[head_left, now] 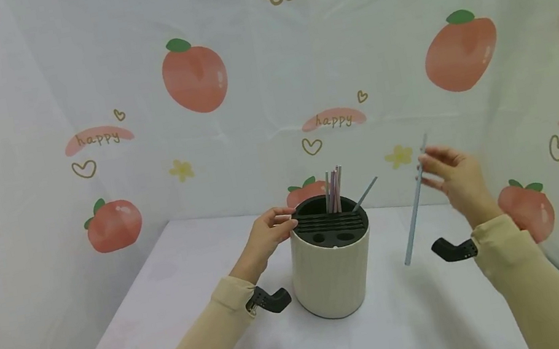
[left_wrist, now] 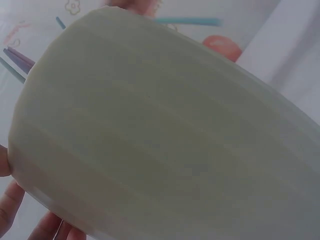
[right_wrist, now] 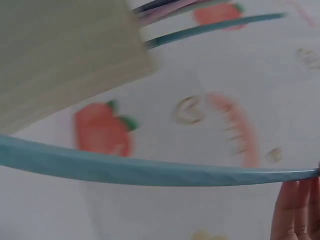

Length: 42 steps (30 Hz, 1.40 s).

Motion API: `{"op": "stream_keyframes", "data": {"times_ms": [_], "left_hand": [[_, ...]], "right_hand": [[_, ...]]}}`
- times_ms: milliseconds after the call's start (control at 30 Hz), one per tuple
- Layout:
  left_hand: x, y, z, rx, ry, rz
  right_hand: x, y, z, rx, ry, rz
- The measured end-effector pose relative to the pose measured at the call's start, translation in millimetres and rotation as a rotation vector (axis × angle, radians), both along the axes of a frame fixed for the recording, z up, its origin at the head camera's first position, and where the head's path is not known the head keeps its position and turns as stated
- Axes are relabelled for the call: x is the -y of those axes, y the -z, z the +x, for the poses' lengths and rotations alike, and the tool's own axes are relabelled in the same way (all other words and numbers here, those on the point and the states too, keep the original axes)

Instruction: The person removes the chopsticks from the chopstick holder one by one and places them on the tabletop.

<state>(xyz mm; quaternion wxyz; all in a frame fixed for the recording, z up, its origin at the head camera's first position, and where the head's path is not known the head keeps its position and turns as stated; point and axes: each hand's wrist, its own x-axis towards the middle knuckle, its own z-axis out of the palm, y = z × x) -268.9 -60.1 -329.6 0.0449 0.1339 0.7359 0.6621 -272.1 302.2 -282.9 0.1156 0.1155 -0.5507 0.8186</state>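
A cream ribbed pen holder (head_left: 331, 277) with a black slotted top (head_left: 328, 223) stands upright on the table. Several thin straws (head_left: 335, 191) in green, purple and pink rise from its back opening, and a blue straw (head_left: 366, 193) leans out to the right. My left hand (head_left: 266, 236) holds the holder at its left rim; in the left wrist view the fingertips (left_wrist: 9, 207) lie along its side. To the right, in the air, my right hand (head_left: 454, 178) pinches another blue straw (head_left: 415, 216) near its upper end. That straw crosses the right wrist view, slanting down in the head view.
The white table (head_left: 185, 278) runs back to a fabric backdrop (head_left: 246, 143) printed with peaches, hearts and flowers. A similar backdrop stands at the left and right sides. Each wrist carries a black camera mount (head_left: 273, 299).
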Motion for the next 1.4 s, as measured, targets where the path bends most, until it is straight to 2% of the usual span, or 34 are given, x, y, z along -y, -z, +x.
{"op": "stream_keyframes", "data": {"times_ms": [167,267,367,467,600,800,1033,1067,1100,1333,1400], "left_hand": [[-1,1.0,-1.2,0.005,0.0,-0.004],[-1,11.0,-11.2,0.01,-0.005,-0.005],[-2,21.7,-21.2,0.007,-0.015,-0.003],[-3,27.4,-25.6,0.002,-0.025,0.006],[-3,29.1,-26.0,-0.003,-0.034,0.011],[-3,28.0,-25.2,-0.005,-0.036,0.007],[-2,26.3,-25.1,0.011,-0.031,0.013],[-2,23.1,-22.7,0.012,-0.029,0.009],[-2,19.2,-19.2,0.012,-0.025,0.007],[-2,18.3,-17.3,0.007,-0.025,0.007],[-1,11.2,-11.5,0.009,-0.015,0.002]], "right_hand": [[1,77.7,-11.5,0.24,0.026,0.339],[6,116.8,-18.1,0.347,0.04,0.513],[12,145.9,-22.7,0.441,0.048,0.614],[16,164.0,-25.0,0.509,0.066,0.652],[18,177.5,-27.4,0.56,0.092,0.682],[20,189.1,-32.0,0.594,0.109,0.7],[22,190.5,-36.9,0.623,0.15,0.8],[23,191.1,-37.7,0.629,0.151,0.806],[23,192.1,-38.7,0.64,0.158,0.81],[21,196.2,-42.5,0.65,0.16,0.817],[22,194.4,-40.6,0.643,0.147,0.807]]}}
